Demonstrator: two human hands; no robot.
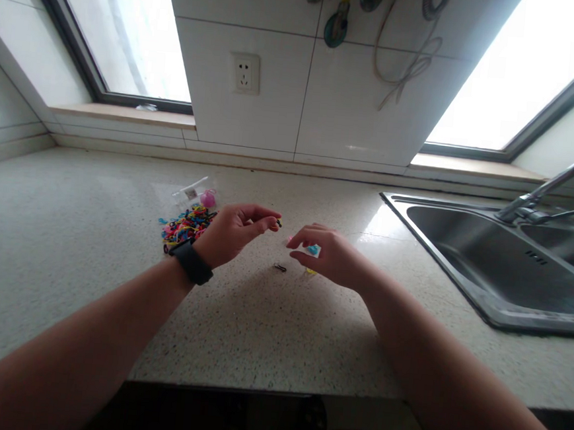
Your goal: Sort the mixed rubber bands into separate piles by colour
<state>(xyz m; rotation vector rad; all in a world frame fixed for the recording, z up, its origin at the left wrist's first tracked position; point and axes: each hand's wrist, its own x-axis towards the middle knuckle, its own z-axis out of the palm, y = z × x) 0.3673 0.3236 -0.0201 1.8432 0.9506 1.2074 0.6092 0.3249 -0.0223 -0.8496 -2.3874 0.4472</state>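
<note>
My left hand (233, 232), with a black band on the wrist, hovers over the speckled countertop (67, 224) and pinches a tiny dark rubber band (279, 223) between thumb and fingertips. My right hand (331, 255) is curled just to the right of it, fingers closed on small blue and yellow bits (313, 249) that I cannot name for sure. A small black band (279, 267) lies on the counter between the two hands. Behind my left wrist sits a pile of colourful small rubber bands (185, 226).
A clear plastic bag (189, 192) and a pink item (208, 198) lie behind the pile. A steel sink (502, 265) with a tap (547, 189) fills the right side. A wall socket (245, 73) and hanging utensils are on the tiled wall between two windows.
</note>
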